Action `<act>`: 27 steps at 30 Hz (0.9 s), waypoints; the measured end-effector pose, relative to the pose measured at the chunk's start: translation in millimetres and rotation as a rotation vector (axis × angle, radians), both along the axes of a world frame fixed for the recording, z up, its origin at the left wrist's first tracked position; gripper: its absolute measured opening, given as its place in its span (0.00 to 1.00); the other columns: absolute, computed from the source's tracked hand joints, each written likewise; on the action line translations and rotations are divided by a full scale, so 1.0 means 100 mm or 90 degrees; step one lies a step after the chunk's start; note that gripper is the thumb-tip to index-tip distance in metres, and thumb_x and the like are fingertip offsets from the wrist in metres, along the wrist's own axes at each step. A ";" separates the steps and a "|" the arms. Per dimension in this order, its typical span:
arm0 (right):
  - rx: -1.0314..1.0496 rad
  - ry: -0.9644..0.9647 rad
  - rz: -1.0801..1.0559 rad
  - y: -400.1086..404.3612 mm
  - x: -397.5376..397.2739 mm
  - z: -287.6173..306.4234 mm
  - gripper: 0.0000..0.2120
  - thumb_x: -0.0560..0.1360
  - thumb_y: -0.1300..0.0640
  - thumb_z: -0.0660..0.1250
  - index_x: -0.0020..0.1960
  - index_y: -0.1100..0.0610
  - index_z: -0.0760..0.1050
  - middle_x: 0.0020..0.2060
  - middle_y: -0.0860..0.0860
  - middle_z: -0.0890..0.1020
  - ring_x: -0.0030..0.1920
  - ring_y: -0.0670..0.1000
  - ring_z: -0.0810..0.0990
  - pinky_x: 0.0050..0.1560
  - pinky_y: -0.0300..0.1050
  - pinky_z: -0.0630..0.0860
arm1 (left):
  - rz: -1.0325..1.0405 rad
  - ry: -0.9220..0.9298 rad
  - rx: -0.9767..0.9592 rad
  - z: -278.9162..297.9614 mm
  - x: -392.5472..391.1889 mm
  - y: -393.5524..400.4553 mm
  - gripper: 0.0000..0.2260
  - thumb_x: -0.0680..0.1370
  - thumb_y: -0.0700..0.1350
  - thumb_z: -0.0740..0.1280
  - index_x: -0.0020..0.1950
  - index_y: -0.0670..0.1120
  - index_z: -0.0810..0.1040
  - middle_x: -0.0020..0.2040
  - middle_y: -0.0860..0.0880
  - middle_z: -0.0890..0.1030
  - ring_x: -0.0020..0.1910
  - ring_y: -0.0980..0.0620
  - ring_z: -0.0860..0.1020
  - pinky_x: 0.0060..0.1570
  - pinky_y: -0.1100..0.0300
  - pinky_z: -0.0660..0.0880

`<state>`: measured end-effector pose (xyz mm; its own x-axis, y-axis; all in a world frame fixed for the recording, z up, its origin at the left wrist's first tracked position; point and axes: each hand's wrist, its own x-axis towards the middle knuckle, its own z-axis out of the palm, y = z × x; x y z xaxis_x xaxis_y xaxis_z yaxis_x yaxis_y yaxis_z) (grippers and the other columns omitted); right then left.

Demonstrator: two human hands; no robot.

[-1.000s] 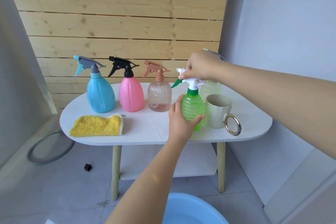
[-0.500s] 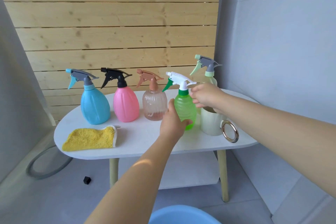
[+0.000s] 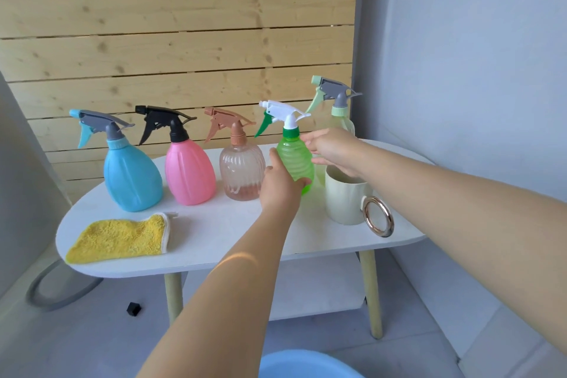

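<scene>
your left hand [image 3: 280, 184] curls round the lower belly of the green spray bottle [image 3: 295, 159], thumb across the front and a finger up its left side. i'd judge that as a steadying grip: it pins the bottle upright on the counter [image 3: 233, 233] and leaves the neck free. the bottle stands in the row, just beside the clear brownish bottle [image 3: 242, 169] on one side and the cream mug [image 3: 343, 199] on the other, with its white trigger head seated on top. your right hand [image 3: 334, 149] hovers over the mug's mouth, fingers loosely spread and holding nothing. its fingertips reach the bottle's shoulder below the green collar, but i cannot tell whether they touch.
</scene>
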<state>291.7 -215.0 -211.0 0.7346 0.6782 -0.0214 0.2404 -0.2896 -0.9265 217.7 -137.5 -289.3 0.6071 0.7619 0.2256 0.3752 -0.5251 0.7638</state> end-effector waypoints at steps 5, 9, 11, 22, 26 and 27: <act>-0.029 -0.304 -0.296 -0.12 0.12 0.04 0.11 0.74 0.59 0.63 0.56 0.59 0.74 0.57 0.54 0.77 0.58 0.57 0.74 0.51 0.46 0.72 | 0.037 0.045 -0.037 0.05 -0.04 -0.07 0.32 0.75 0.50 0.70 0.71 0.41 0.56 0.63 0.40 0.71 0.59 0.39 0.74 0.49 0.50 0.73; -0.096 -0.279 -0.329 -0.08 0.32 0.01 0.35 0.69 0.49 0.73 0.69 0.58 0.61 0.65 0.56 0.67 0.66 0.58 0.65 0.61 0.50 0.68 | 0.100 0.071 0.080 0.16 -0.11 -0.03 0.27 0.76 0.54 0.67 0.65 0.41 0.61 0.61 0.43 0.68 0.54 0.41 0.77 0.42 0.53 0.71; -0.136 -0.233 -0.259 -0.01 0.41 -0.02 0.40 0.67 0.44 0.74 0.71 0.55 0.58 0.67 0.54 0.67 0.68 0.57 0.64 0.63 0.50 0.68 | 0.089 0.049 0.108 0.20 -0.12 0.01 0.25 0.76 0.54 0.67 0.63 0.41 0.62 0.61 0.43 0.69 0.53 0.42 0.76 0.41 0.53 0.71; 0.042 -0.327 -0.284 -0.21 0.43 0.03 0.28 0.69 0.52 0.74 0.64 0.56 0.66 0.59 0.54 0.76 0.58 0.58 0.75 0.48 0.46 0.68 | 0.059 -0.005 0.082 0.21 -0.22 -0.09 0.23 0.75 0.56 0.67 0.59 0.43 0.66 0.57 0.47 0.69 0.50 0.45 0.76 0.41 0.53 0.73; 0.104 -0.457 -0.276 -0.46 0.22 0.33 0.30 0.68 0.51 0.74 0.67 0.53 0.68 0.61 0.51 0.76 0.61 0.57 0.73 0.54 0.48 0.69 | 0.042 -0.069 0.058 0.38 -0.34 -0.29 0.22 0.75 0.56 0.68 0.60 0.44 0.67 0.58 0.48 0.71 0.52 0.48 0.75 0.45 0.53 0.73; 0.099 -0.494 -0.276 -0.55 0.10 0.45 0.30 0.68 0.49 0.74 0.67 0.51 0.68 0.60 0.51 0.76 0.60 0.57 0.73 0.55 0.48 0.69 | 0.035 -0.090 0.048 0.48 -0.40 -0.35 0.22 0.75 0.56 0.68 0.60 0.44 0.68 0.58 0.49 0.71 0.52 0.50 0.75 0.45 0.54 0.73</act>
